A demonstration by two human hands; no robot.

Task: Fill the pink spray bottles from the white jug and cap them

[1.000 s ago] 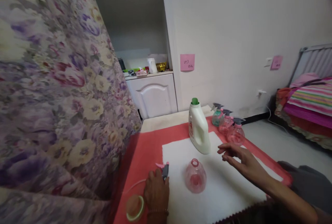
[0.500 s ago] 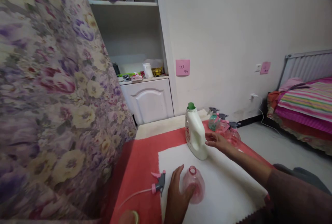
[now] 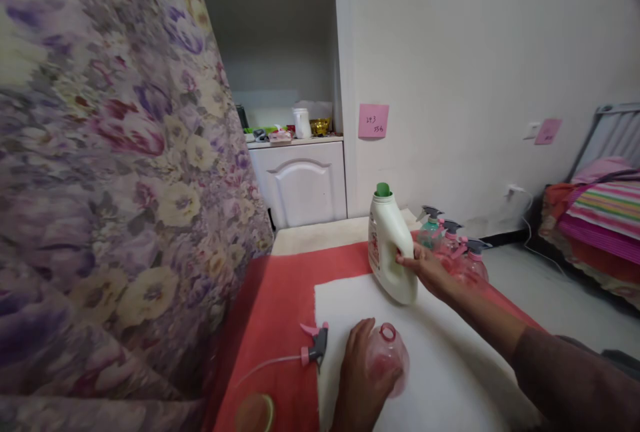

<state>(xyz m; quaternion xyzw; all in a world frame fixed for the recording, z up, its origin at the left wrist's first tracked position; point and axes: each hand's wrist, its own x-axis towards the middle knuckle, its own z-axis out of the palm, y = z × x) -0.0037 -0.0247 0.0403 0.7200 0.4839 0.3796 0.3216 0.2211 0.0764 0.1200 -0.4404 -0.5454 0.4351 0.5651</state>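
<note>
My right hand [image 3: 425, 269] is closed round the handle of a large pale-green detergent jug [image 3: 387, 239], which stands upright with a green spout showing in its mouth. Nearer to me, my left hand [image 3: 363, 372] is wrapped round the left side of a clear pink spray bottle [image 3: 390, 352]. That bottle has no top on, and its round red mouth faces up. To its left lies a grey-and-pink trigger sprayer head [image 3: 316, 345] with a thin clear tube.
Several spray bottles [image 3: 450, 245] stand at the table's right edge. A jar lid or round container [image 3: 256, 412] sits at the front left. White cloth [image 3: 450, 365] lies over red cloth [image 3: 285, 299]. A floral curtain [image 3: 125, 205] hangs close on the left.
My right hand has reached the jug and closed on its handle. My left hand has come against the pink bottle and gripped it. The view has shifted slightly.
</note>
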